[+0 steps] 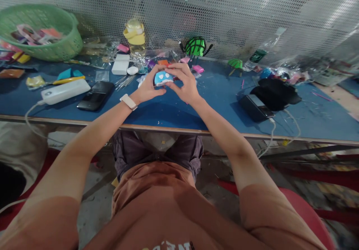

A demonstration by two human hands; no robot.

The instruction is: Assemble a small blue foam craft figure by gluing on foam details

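Between both hands, above the blue table, is a small rounded blue piece (163, 77) with white spots and a white lower edge; it looks like soft modelling clay. My left hand (149, 86) grips its left side, thumb below and fingers over the top. From the right, my right hand (185, 82) closes on it, fingertips at the upper edge and thumb near the lower right. Fingers hide parts of its top and sides. Just behind the hands lie an orange packet (163, 62) and a pink clay piece (198, 69).
A green basket (56, 51) stands back left, near a yellow-lidded bottle (135, 36). A white power bank (66, 91) and a black phone (95, 95) lie left. Green turtle-like figures (195, 46) stand behind. A black device (255, 107) and a clear bottle (262, 53) are right.
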